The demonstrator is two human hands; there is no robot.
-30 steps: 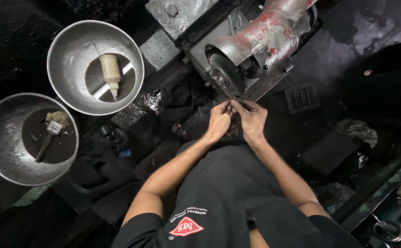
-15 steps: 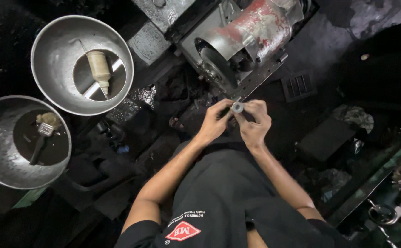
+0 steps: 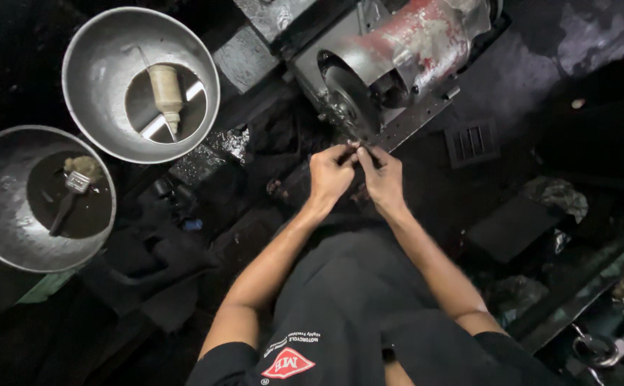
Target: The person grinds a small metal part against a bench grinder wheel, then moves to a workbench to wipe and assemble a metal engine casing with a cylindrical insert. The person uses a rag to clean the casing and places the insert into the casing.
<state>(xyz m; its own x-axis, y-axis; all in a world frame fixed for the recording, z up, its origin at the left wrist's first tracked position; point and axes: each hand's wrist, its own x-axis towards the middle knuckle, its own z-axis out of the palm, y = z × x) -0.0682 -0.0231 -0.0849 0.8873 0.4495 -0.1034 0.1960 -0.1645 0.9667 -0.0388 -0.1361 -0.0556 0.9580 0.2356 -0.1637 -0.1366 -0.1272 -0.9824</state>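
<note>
Both hands are pinching 1 small part together at the grinder's disc [image 3: 347, 104]: left hand [image 3: 330, 175] and right hand [image 3: 383, 175] are clamping it, fingertips touching. The work is looking mid-way; 2 metal bowls [image 3: 204, 86] are sitting untouched.

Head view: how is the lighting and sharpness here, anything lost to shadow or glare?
Head view: very dim, most of the floor is lost in black. The upper metal bowl shows mild glare on its rim. The left hand and right hand are lit and fairly sharp, but what the fingertips pinch is too small to tell.

Dim overhead light, deep shadows, glare on steel bowls [image 3: 140, 84]
</note>
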